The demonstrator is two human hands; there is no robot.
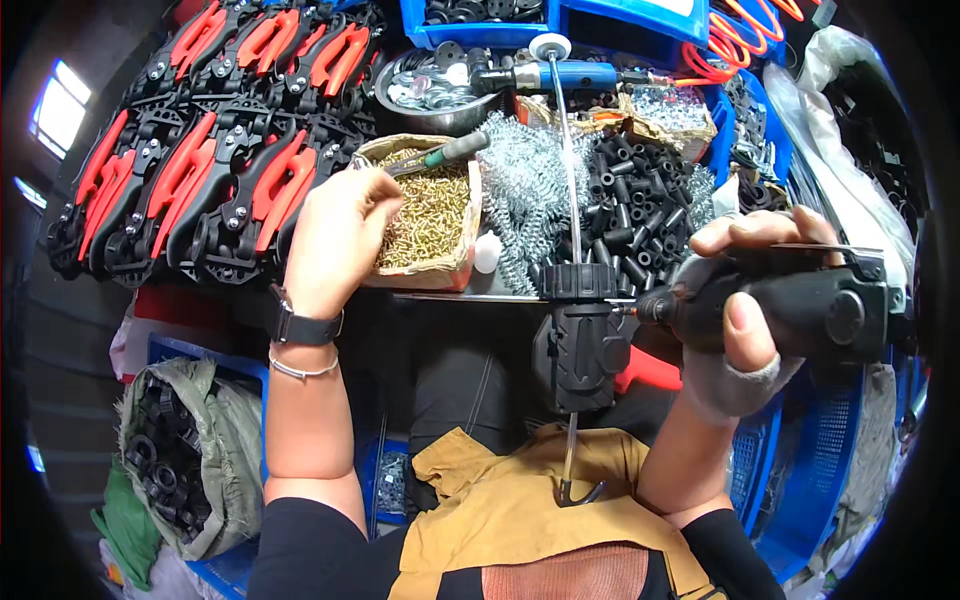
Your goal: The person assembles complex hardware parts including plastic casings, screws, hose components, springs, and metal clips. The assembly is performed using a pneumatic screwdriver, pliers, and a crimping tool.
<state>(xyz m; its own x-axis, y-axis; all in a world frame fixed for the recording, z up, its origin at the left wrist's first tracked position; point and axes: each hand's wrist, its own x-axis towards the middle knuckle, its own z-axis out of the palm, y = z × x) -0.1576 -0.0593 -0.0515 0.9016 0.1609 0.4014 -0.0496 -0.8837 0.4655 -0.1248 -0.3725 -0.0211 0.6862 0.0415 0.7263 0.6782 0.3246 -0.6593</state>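
Observation:
My left hand (345,225) is at the left edge of a cardboard box of small brass-coloured screws (435,215), its fingers curled together. Whether a screw is between the fingertips is hidden. In my right hand (738,380), partly covered by a grey fingerless glove, is a black power screwdriver (800,310). Its bit points left, at the side of a black ribbed tool body (582,350). A long metal rod (570,150) runs through that body, with a pale round disc at its far end and a hook at its near end. A red lever (650,371) shows beside it.
Black-and-red clamp-like tools (190,180) lie in rows at the left. Springs (525,190), black sleeves (640,205), a metal bowl of washers (435,95) and a green-handled tool (455,150) are on the bench. A sack of black parts (190,460) stands below left.

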